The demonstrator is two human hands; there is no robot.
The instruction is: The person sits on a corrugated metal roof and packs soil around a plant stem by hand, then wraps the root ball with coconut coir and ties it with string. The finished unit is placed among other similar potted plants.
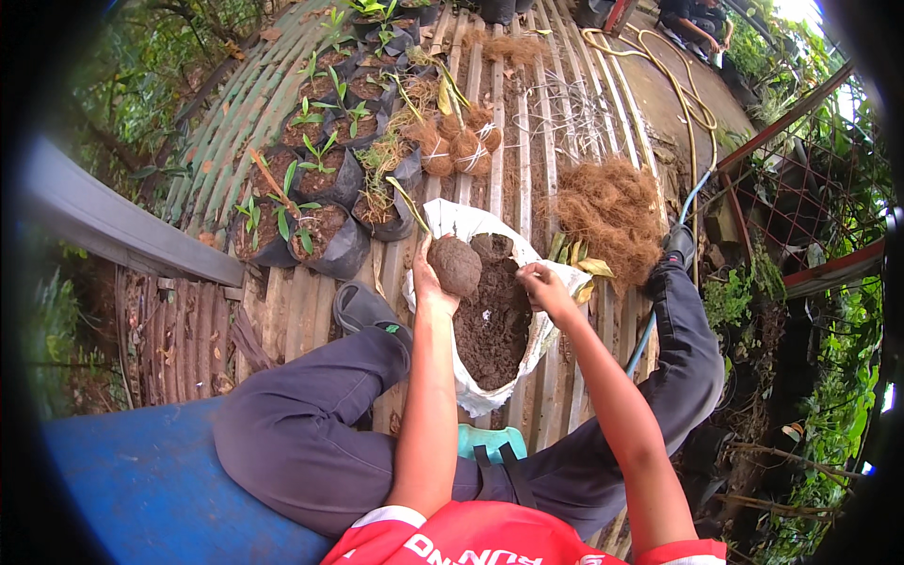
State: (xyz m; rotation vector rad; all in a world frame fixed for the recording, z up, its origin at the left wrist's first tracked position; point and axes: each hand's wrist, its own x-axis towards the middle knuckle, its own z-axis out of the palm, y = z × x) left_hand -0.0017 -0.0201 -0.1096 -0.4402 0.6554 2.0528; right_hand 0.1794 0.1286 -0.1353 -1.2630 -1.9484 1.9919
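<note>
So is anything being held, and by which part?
The fingers of the left hand hold the dark round ball by its lower left side. I can't tell whether the right hand, at the white sack, holds anything.

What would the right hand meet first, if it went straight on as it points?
Probably the right hand would meet the dark brown soil lump in the white sack; depth is unclear.

Soil (494, 330) lies in the sack (452, 218), potted plants (343, 247) left, fibre (610, 217) right.
</note>
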